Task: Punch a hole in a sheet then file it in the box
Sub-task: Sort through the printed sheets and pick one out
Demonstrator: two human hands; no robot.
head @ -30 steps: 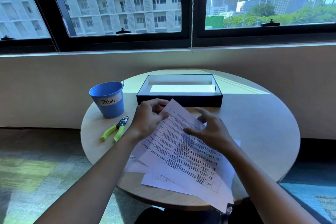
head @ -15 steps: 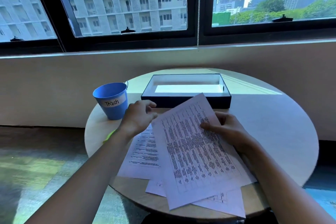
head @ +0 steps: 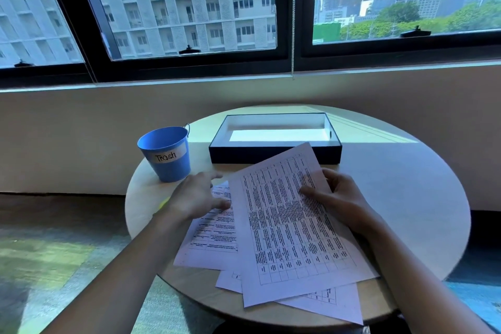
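The right grip (head: 339, 198) is clamped on the right edge of the top sheet (head: 292, 230): the thumb lies across the printed face and the fingers curl behind it. This one sheet, printed with a table, lies slanted at the middle of the desk (head: 412, 198). Its far corner crosses the front wall of the box (head: 230, 156) in this view; whether they touch I cannot tell.

The left grip (head: 195, 195) holds nothing. Its fingers are apart and loosely extended over the lower sheets (head: 208, 236), and its thumb is at the top sheet's left edge.

Beneath the top sheet lie at least two more sheets, fanned out to the left and towards the person; the exact count is hidden. The nearest one reaches the desk's near rim with its corner.

There is one box, dark outside, white inside, open-topped, at the far middle of the desk. One blue bucket (head: 168, 154) labelled "Trash" stands left of the box, apart from it and just beyond the left grip. A yellow-green sliver (head: 164, 202) shows beside the left wrist, too little to identify.

Bare desk surface runs from the right grip to the right rim.
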